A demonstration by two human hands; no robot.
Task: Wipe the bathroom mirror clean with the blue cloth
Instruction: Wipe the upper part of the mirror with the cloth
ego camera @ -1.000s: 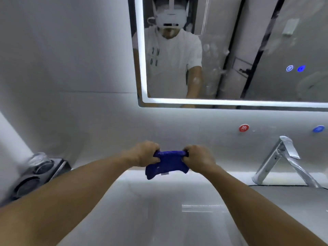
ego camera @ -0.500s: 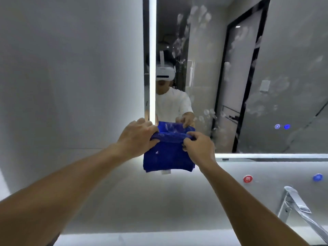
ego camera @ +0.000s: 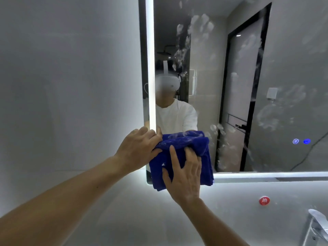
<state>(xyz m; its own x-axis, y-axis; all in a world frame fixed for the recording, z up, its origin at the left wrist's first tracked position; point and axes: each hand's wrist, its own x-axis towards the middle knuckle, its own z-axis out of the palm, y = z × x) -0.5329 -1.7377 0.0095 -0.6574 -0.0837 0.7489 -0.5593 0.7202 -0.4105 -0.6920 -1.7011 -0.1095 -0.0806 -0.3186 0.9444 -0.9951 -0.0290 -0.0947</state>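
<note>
The blue cloth (ego camera: 204,157) is folded and held up at the mirror's lower left corner. My left hand (ego camera: 136,150) grips its upper left edge with curled fingers. Spread flat on the front of the cloth, my right hand (ego camera: 184,176) presses it with straight fingers. The mirror (ego camera: 239,86) has a lit white strip along its left and bottom edges and carries several whitish smudges and hand prints across the glass. It reflects a person in a white shirt with a headset, and the cloth.
A chrome tap (ego camera: 317,226) stands at the lower right. A red round hot-water marker (ego camera: 264,200) sits on the grey wall below the mirror. Two small glowing blue touch icons (ego camera: 301,141) show on the glass at the right. Plain grey wall fills the left.
Both hands have lifted the cloth from over the basin up to the mirror's lower left corner. My right hand has let go of its pinch and now lies flat on the cloth.
</note>
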